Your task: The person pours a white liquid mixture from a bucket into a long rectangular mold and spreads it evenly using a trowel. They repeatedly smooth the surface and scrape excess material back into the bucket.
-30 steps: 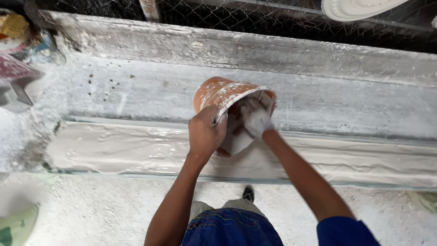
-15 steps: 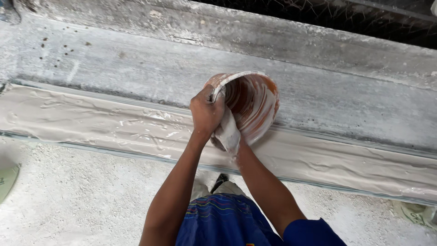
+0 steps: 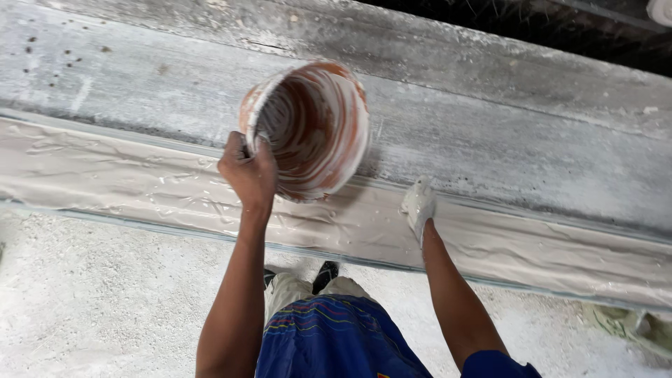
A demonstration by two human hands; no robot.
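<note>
Below us runs a long trough (image 3: pixel 105 178) filled with wet, pale plaster, set against a grey, dust-streaked concrete ledge (image 3: pixel 490 133), with gritty white floor (image 3: pixel 91 308) on the near side. Our blue shorts (image 3: pixel 336 339) and one dark shoe (image 3: pixel 325 271) show at the bottom edge. Nothing blocks either arm. We hold an orange bucket (image 3: pixel 311 129), smeared white inside, tipped on its side above the trough; our left hand (image 3: pixel 246 171) grips its rim, fingers curled tight over the edge, arm stretched straight up. Our right hand (image 3: pixel 418 204), coated in plaster, lies flat with fingers together on the wet surface, well clear of the bucket.
</note>
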